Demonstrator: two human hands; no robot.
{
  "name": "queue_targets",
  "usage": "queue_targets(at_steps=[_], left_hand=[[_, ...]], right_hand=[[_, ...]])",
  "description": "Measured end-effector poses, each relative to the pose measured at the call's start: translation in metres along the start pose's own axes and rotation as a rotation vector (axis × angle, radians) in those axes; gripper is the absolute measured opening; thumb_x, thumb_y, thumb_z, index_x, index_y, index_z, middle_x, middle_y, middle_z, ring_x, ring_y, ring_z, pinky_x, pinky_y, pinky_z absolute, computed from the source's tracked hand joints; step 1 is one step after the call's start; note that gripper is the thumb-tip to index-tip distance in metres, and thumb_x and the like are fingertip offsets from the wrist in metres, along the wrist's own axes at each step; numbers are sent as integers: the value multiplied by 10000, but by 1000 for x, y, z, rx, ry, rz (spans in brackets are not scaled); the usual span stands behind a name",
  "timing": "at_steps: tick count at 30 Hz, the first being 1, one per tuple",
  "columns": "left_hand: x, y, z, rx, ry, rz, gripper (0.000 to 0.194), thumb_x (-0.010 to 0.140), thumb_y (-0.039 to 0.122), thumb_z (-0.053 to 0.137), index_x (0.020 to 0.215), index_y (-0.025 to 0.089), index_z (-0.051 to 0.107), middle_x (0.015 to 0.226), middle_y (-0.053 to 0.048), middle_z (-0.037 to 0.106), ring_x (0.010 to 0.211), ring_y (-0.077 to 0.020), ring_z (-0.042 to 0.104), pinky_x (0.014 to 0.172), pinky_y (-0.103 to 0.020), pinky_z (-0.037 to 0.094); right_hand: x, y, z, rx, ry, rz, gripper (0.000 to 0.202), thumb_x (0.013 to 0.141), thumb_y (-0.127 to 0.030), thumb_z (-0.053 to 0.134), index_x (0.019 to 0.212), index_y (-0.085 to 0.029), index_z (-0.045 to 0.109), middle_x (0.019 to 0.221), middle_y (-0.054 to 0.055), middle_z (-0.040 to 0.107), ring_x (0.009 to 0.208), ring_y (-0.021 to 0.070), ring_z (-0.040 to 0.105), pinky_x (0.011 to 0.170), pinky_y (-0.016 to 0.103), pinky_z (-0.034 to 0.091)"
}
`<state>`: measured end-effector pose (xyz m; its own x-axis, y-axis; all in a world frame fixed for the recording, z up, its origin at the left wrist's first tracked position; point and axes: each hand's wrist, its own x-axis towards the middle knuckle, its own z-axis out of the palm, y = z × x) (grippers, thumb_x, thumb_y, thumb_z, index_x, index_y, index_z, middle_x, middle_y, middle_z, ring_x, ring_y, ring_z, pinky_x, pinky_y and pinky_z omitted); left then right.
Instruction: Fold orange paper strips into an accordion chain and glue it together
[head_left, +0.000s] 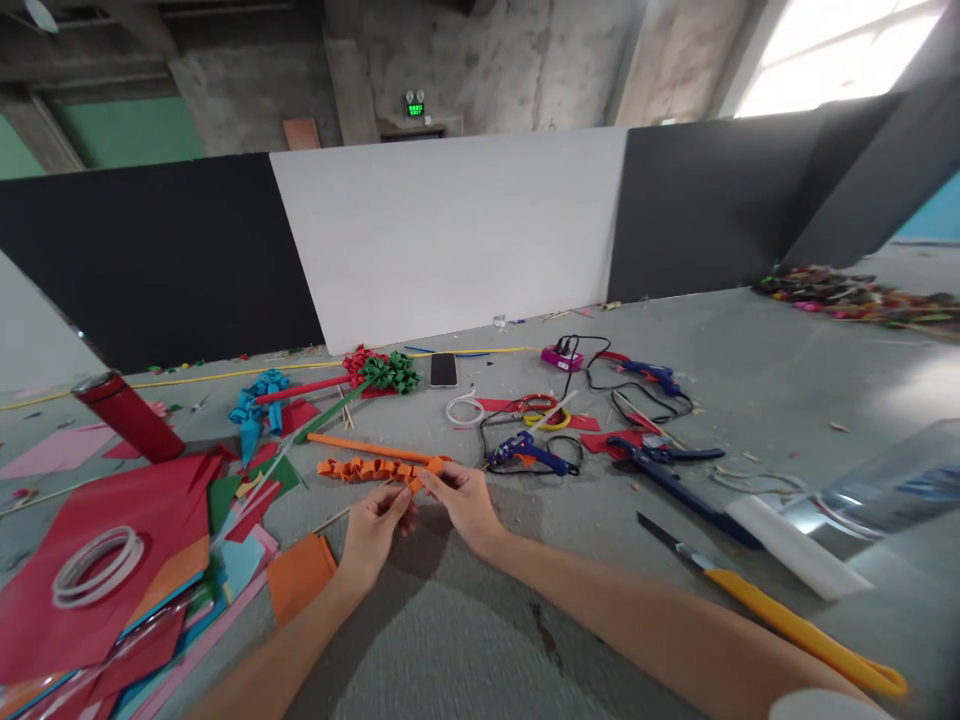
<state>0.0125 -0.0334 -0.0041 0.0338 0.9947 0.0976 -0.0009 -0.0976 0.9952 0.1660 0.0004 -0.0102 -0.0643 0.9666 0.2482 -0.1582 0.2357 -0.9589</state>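
Observation:
An orange curled paper strip (367, 468) lies across the floor in the middle, its right end between my hands. My left hand (379, 520) pinches the strip's end from the left. My right hand (463, 500) holds the same end from the right, its fingertips close to those of my left hand. Just behind the strip is a long orange stick (360, 444). A stack of orange paper (302, 577) rests beside my left forearm. To the right of my right hand, a blue glue gun (529, 452) lies on its side.
A red bottle (129, 417), red paper (67, 580) and paper flowers (390, 372) are at the left. Behind lies a phone (443, 370). At the right are a yellow-handled knife (795, 625), blue-handled pliers (686, 490) and a clear plastic container (900, 480). Partition boards (465, 240) stand beyond.

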Motion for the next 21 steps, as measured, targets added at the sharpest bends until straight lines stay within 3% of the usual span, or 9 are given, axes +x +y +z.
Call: queue_targets(at_steps=[8,17,21], left_hand=[[-3,2,0,18,4,1,348,834,481,667,753,144,695,624,-14,639,496,-114,557,473,-214,431],[-3,6,3,6,-32,-22,362,821,503,668,828,143,695,658,-24,669,493,-132,598,477,-231,468],[-1,1,1,-18,-41,-17,361,823,504,669,795,145,689,648,-21,671,496,-130,593,492,-235,463]], right_hand=[[-3,0,2,-54,-155,-17,384,787,-522,701,639,-169,678,567,3,572,520,119,438,510,250,323],[-3,-2,2,-85,-12,-7,416,770,-525,704,557,-173,640,518,-15,517,495,106,388,485,243,290],[-3,-1,3,-63,-36,-8,415,777,-533,696,582,-172,638,544,-14,527,515,109,403,497,243,298]])
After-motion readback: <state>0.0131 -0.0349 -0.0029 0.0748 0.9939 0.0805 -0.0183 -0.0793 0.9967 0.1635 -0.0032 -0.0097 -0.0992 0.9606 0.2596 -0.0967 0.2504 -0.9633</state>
